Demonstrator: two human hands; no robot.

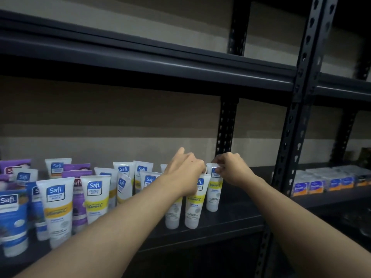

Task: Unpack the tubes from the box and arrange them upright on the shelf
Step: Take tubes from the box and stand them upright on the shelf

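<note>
Right hand [230, 169]: fingertips pinch the crimped top of the end tube [213, 197], which stands cap-down at the right of the row.
Left hand [184, 169]: fingers curl over the top of the second tube [194, 207], just to the left.
Shelf [230, 219]: standing tubes [96, 197] fill the left side. The box is not in view.
Step, as judged: placing and straightening.
Next: let go without toppling neighbours.

Wrapped small packs [329, 182] far right
</note>
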